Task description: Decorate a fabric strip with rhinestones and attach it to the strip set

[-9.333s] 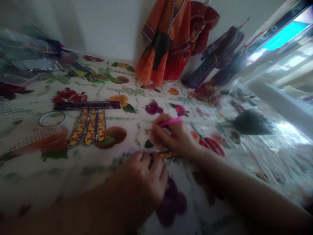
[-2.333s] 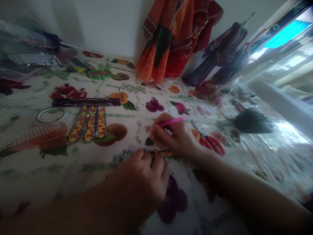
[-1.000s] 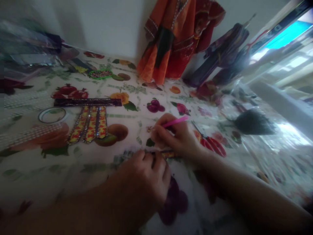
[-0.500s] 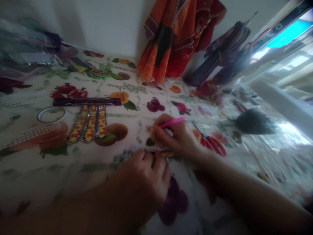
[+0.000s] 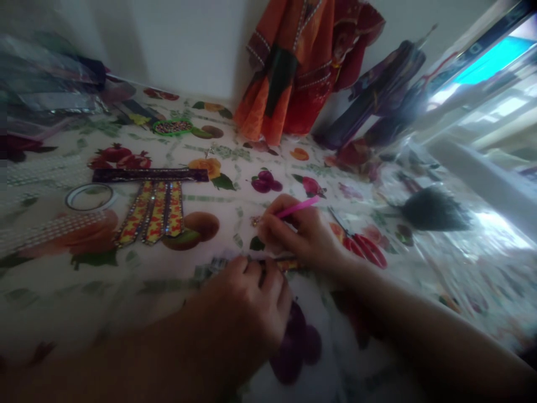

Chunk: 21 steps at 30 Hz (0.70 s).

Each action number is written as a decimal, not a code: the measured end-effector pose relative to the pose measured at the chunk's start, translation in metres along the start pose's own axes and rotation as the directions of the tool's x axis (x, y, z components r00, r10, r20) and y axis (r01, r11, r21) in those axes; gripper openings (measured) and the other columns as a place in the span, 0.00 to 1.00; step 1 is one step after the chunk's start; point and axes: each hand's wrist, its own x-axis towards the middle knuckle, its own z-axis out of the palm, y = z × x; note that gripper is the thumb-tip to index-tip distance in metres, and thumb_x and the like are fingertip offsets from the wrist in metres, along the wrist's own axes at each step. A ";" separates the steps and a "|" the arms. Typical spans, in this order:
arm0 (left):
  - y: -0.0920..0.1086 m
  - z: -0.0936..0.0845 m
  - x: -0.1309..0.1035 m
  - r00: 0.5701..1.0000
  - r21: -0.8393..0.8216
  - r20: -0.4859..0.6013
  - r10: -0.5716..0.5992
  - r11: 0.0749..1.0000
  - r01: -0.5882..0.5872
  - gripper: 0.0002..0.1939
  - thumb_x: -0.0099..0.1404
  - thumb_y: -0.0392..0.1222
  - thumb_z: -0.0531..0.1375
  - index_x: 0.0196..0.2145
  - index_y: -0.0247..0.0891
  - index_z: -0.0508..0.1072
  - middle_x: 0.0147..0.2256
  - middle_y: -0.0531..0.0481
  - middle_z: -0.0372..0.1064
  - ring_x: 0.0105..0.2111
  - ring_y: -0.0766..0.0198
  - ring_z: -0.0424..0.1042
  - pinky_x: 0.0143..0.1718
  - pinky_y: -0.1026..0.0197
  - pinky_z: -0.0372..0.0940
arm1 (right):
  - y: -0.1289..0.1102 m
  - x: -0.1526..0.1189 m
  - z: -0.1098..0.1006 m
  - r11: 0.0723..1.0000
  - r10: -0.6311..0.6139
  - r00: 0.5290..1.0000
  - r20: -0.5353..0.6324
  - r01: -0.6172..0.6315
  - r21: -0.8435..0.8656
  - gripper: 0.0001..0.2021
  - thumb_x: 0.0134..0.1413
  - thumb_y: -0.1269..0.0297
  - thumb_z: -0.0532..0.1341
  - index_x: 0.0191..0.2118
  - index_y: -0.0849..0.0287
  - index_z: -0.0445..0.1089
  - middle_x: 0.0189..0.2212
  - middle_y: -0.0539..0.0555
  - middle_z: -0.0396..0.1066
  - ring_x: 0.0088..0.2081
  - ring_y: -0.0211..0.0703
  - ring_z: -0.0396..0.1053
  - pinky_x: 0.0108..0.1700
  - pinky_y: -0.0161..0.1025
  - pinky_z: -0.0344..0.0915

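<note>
My right hand (image 5: pixel 297 229) is closed around a pink stick (image 5: pixel 298 207), its fingertips down by a small cluster of tiny beads (image 5: pixel 255 221) on the flowered tablecloth (image 5: pixel 235 212). Just below it, my left hand (image 5: pixel 255 296) has its fingers curled onto a narrow patterned strip (image 5: pixel 289 264), most of which is hidden under the hands. To the left lies a dark band (image 5: pixel 146 175) with several yellow and red strips (image 5: pixel 156 212) hanging from it, edged with shiny stones. Red-handled scissors (image 5: pixel 364 249) rest right of my right hand.
A tape roll (image 5: pixel 89 197) and sheets of white beads (image 5: pixel 59 232) lie at left. Behind are a green dish of beads (image 5: pixel 173 127) and plastic bags (image 5: pixel 54 84). Orange and red clothing (image 5: pixel 289 73) stands by the wall; a dark bundle (image 5: pixel 436 208) lies at right.
The top end of the pink stick has tipped slightly up and to the right. Both hands stay in nearly the same place.
</note>
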 end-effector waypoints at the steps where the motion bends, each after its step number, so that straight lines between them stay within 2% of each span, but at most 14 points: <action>1: 0.000 0.000 0.000 1.000 -0.003 -0.002 -0.005 1.000 0.005 0.06 0.59 0.35 0.62 0.34 0.33 0.77 0.36 0.38 0.77 0.26 0.52 0.71 0.23 0.54 0.63 | 0.001 0.000 0.000 1.000 0.015 1.000 -0.003 -0.015 0.019 0.07 0.65 0.63 0.57 0.36 0.58 0.66 0.28 0.49 0.74 0.27 0.35 0.70 0.30 0.34 0.66; 8: -0.001 -0.001 0.000 0.999 0.024 0.030 0.012 1.000 -0.013 0.08 0.60 0.34 0.58 0.36 0.32 0.77 0.37 0.37 0.77 0.26 0.53 0.72 0.24 0.54 0.63 | 0.001 -0.001 -0.002 0.999 0.034 0.999 -0.021 -0.033 0.043 0.06 0.65 0.62 0.58 0.36 0.57 0.66 0.28 0.48 0.74 0.27 0.35 0.69 0.31 0.34 0.66; 12: -0.001 0.000 0.000 0.999 0.024 0.036 0.025 0.999 -0.025 0.08 0.60 0.34 0.58 0.35 0.33 0.76 0.36 0.38 0.77 0.27 0.53 0.72 0.24 0.55 0.63 | -0.003 -0.001 0.000 1.000 0.008 1.000 0.003 -0.008 -0.002 0.06 0.65 0.63 0.58 0.36 0.58 0.67 0.26 0.48 0.72 0.26 0.34 0.68 0.28 0.33 0.64; 17: -0.001 0.000 0.000 1.000 0.031 -0.002 0.003 1.000 -0.002 0.07 0.60 0.35 0.58 0.35 0.33 0.77 0.34 0.40 0.77 0.25 0.55 0.71 0.24 0.55 0.63 | -0.006 0.001 0.000 0.997 -0.035 0.999 0.023 0.037 -0.071 0.07 0.65 0.63 0.57 0.36 0.59 0.67 0.27 0.49 0.72 0.26 0.34 0.67 0.30 0.34 0.64; 21: -0.002 0.001 0.001 1.000 0.011 0.008 0.002 1.000 -0.002 0.08 0.60 0.33 0.58 0.34 0.33 0.77 0.34 0.39 0.77 0.26 0.53 0.71 0.24 0.54 0.64 | -0.008 0.002 0.000 0.992 -0.054 0.998 0.017 0.055 -0.118 0.06 0.64 0.65 0.58 0.35 0.60 0.67 0.26 0.48 0.72 0.26 0.34 0.66 0.30 0.34 0.63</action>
